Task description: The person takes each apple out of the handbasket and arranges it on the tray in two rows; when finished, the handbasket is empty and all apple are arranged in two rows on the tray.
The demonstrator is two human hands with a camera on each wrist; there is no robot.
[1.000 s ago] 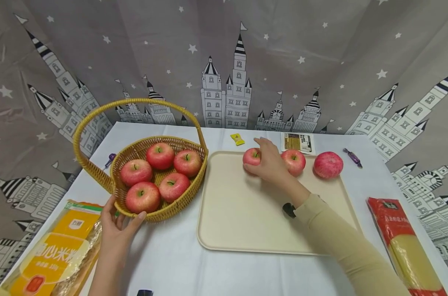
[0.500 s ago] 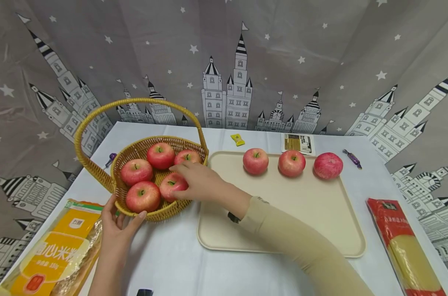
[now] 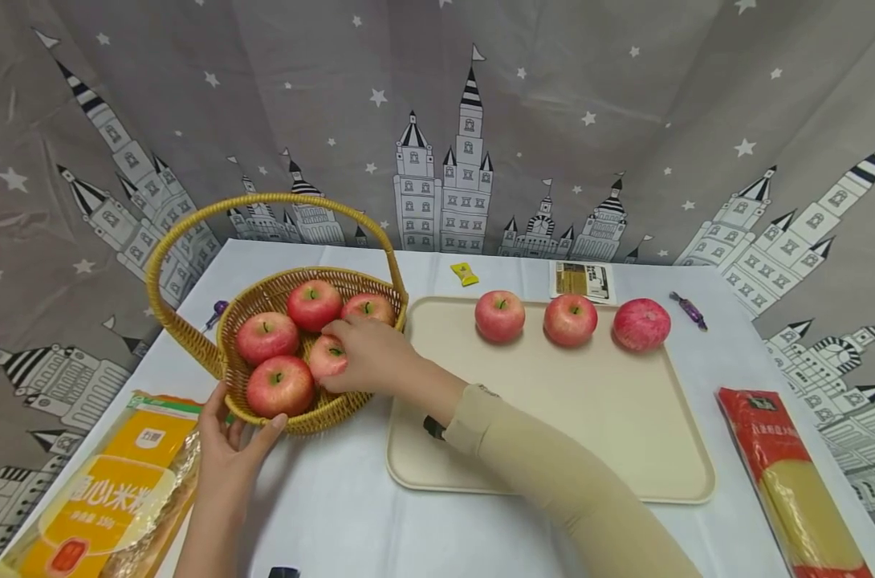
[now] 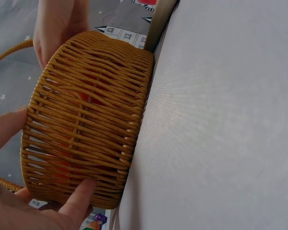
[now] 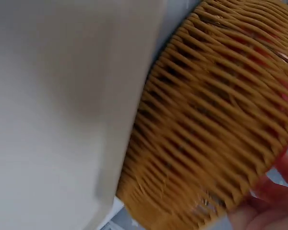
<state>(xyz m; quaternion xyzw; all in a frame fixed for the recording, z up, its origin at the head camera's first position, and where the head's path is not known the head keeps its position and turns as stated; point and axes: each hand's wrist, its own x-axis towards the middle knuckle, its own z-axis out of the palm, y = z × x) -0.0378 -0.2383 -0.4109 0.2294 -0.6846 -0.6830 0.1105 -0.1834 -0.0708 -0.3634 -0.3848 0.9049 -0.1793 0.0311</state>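
A wicker basket (image 3: 336, 416) with a tall hoop handle stands at the left and holds several red apples. My left hand (image 3: 228, 449) grips its near left side, thumb at the rim; in the left wrist view a finger lies against the woven wall (image 4: 86, 124). Over the basket's right side, my right hand (image 3: 380, 357) has its fingers around one apple (image 3: 326, 358), partly covering it. Another apple (image 3: 280, 385) sits just left of that one. In the right wrist view the basket wall (image 5: 206, 115) hides most of the held apple.
Right of the basket lies a beige tray (image 3: 567, 433). Along its far edge sit two apples (image 3: 499, 316) and a rounder pink-red fruit (image 3: 641, 324). Food packets (image 3: 120, 498) flank both sides, with a red noodle pack (image 3: 787, 474) at right. A yellow candy (image 3: 464, 274) lies behind.
My right hand has left an apple on the tray's far edge and moved left into the basket, closing around another apple. The left hand has stayed on the basket.
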